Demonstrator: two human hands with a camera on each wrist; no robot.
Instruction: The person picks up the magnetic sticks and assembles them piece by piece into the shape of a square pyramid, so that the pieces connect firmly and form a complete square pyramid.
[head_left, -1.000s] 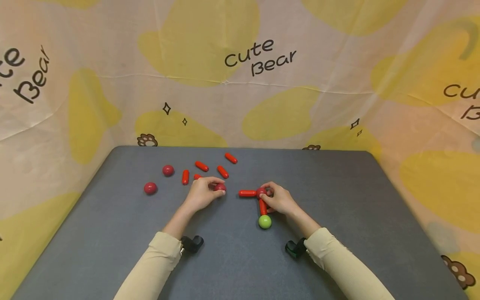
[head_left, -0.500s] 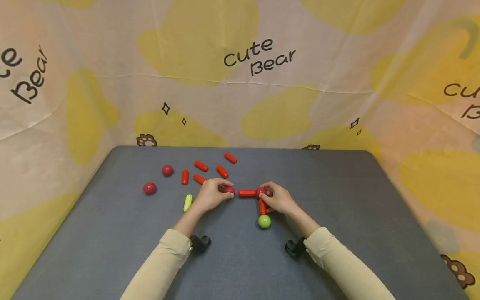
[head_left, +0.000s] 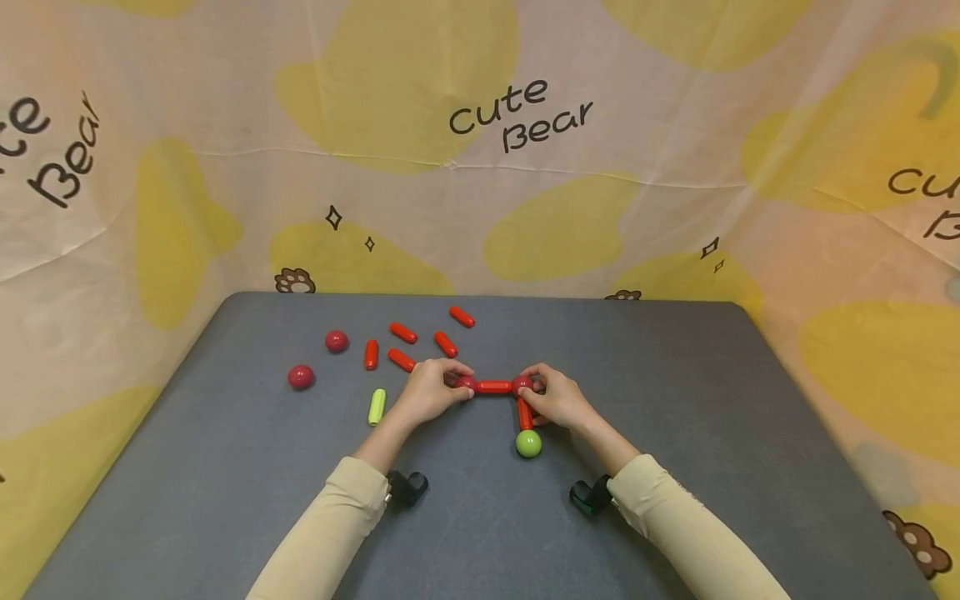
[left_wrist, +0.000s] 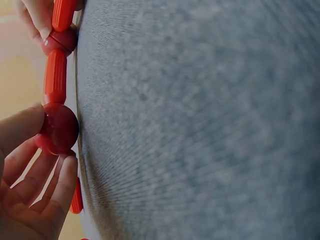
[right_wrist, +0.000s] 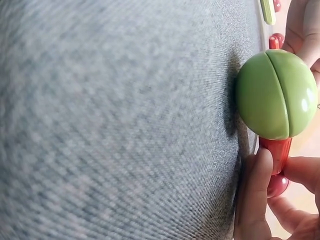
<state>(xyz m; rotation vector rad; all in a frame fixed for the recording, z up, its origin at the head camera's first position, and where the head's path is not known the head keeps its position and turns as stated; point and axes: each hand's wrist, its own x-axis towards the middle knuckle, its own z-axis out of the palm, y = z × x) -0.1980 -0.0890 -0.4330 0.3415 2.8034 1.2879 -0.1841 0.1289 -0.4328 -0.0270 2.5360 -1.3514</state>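
My left hand pinches a red ball between thumb and fingers. This ball meets the left end of a ridged red rod on the grey table. At the rod's right end sits another red ball, which my right hand holds with thumb and fingers. From that corner ball a second red rod runs toward me to a green ball. Fingers of my right hand also touch this rod in the right wrist view, where the green ball looms large.
Several loose red rods lie behind my left hand on the table. Two red balls rest farther left. Near my left wrist lies a yellow-green rod. A printed cloth stands behind the table.
My left hand has moved right with its red ball, from apart to against the red rod's left end. The yellow-green rod has come into view. My right hand stays in place.
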